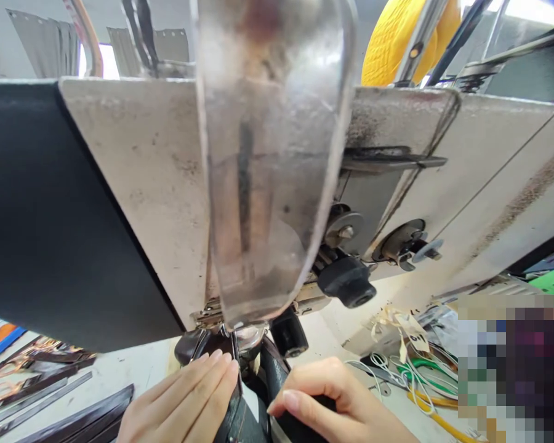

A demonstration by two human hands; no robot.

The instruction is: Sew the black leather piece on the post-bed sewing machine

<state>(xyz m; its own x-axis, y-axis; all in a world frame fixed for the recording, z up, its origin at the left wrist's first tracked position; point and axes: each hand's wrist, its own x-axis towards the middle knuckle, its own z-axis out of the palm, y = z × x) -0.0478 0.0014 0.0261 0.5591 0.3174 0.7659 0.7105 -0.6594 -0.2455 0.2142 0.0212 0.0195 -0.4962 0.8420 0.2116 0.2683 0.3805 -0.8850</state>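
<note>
A grimy cream sewing machine head (157, 184) fills the view, with a scratched clear guard (268, 172) hanging over the needle area. Below it a dark leather piece (258, 369) lies under the presser foot (233, 341). My left hand (184, 400) rests flat on the dark piece, fingertips just left of the foot. My right hand (337, 403) lies on the piece to the right, fingers curled and pressing on it. The needle itself is hidden behind the guard.
Dark leather straps and copper rings (32, 381) lie on the white table at the lower left. Tags, wires and green-handled scissors (415, 363) sit at the right. A black knob (348, 283) and a yellow thread spool (397, 37) belong to the machine.
</note>
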